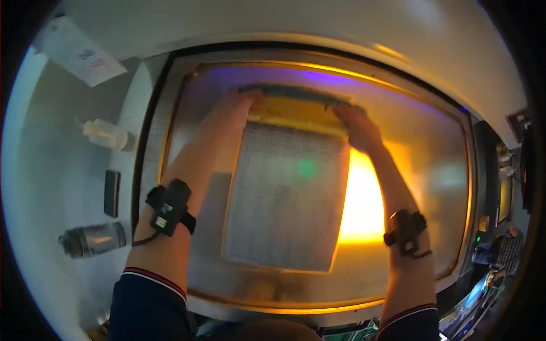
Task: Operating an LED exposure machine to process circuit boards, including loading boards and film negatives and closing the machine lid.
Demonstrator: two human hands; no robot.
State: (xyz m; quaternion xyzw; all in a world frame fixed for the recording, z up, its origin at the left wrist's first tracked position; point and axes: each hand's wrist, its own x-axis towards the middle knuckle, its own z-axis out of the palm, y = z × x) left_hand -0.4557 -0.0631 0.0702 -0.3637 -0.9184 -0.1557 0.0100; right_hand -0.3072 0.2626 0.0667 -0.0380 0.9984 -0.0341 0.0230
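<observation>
My left hand point(247, 103) and my right hand point(359, 126) grip the two ends of a long bar point(293, 92) with a dark upper edge and a yellow lower band. Motion and dim light blur it, so its exact kind is unclear. Both hands are closed, with the fingertips partly hidden. Just below the bar lies a thin rectangular sheet point(287, 199) covered in rows of small dark marks. It rests on a broad metal-framed panel point(435, 199), and its top edge runs under or against the bar. Bright yellow light glows beside the sheet's right edge.
Left of the panel stand a translucent bottle point(107, 134), a dark flat block point(112, 194) and a clear jar with a dark lid point(94, 240). A paper point(85, 54) hangs at upper left. Black devices are strapped to both forearms. At far right is a person point(510, 250).
</observation>
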